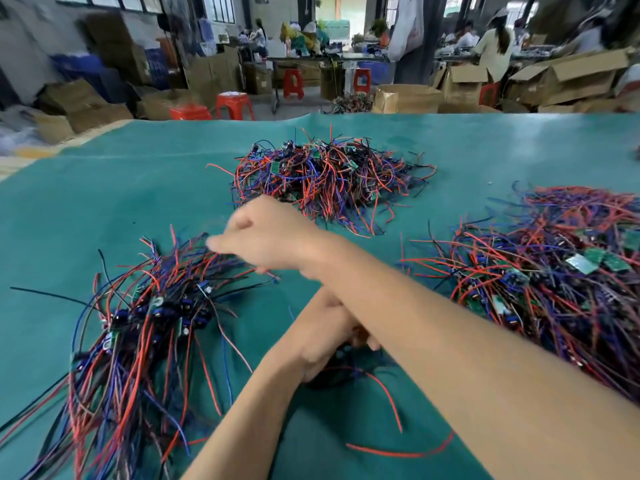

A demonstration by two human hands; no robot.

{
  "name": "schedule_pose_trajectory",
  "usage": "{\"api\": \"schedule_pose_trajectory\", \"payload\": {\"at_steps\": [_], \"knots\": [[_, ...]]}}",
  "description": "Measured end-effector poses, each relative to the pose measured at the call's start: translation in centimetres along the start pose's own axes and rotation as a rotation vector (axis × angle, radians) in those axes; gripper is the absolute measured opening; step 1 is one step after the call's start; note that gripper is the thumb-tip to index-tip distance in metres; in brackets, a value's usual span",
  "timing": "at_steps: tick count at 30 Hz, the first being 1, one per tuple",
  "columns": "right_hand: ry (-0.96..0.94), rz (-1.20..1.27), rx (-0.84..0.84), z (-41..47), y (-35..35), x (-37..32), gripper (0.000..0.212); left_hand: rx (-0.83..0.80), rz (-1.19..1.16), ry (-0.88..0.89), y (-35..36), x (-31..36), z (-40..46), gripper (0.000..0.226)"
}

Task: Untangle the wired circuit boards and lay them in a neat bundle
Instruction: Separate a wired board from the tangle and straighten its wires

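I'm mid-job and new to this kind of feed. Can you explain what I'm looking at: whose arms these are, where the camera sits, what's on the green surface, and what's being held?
There is no machine here: these are a person's two bare arms, seen from one wide-angle camera worn on their head, looking forward and down.

The arms cross. The right hand reaches over to the left, its blurred fingertips at the top of the left bundle of red, blue and black wires with small boards. The left hand sits lower, under the right forearm, its grip closed on a small dark wired board.

On the green table cover lie two more tangles: the far pile and the right pile, where green boards show.

Behind are boxes, red stools and other workers.
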State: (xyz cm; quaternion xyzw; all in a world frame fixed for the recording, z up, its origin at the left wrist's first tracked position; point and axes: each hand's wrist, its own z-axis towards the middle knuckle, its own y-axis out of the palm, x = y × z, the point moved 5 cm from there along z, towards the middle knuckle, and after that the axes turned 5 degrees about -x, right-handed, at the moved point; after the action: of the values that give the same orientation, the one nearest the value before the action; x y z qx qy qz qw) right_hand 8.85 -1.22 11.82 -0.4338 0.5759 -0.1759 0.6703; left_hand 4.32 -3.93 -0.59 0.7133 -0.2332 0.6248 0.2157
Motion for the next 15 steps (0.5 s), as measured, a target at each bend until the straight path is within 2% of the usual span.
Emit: {"api": "schedule_pose_trajectory", "payload": {"at_steps": [3,5,7,11,15], "knots": [[0.222,-0.243,0.076,3.1,-2.3,7.0,0.029,-0.147,-0.048,0.127,1.0,0.8,-0.1,0.013],[0.388,-0.363,0.124,3.5,-3.5,11.7,0.034,-0.146,-0.062,0.141,1.2,1.6,-0.3,0.018],[0.5,-0.379,0.106,3.0,-3.9,15.4,0.044,-0.146,-0.095,0.139,1.1,1.3,-0.2,0.019],[0.468,-0.255,0.121,2.6,-3.9,18.2,0.048,-0.135,-0.095,0.149,1.3,1.8,-0.5,0.021],[0.444,-0.233,0.265,1.8,-4.5,17.8,0.035,-0.115,-0.087,0.138,1.3,2.0,-0.6,0.021]]}}
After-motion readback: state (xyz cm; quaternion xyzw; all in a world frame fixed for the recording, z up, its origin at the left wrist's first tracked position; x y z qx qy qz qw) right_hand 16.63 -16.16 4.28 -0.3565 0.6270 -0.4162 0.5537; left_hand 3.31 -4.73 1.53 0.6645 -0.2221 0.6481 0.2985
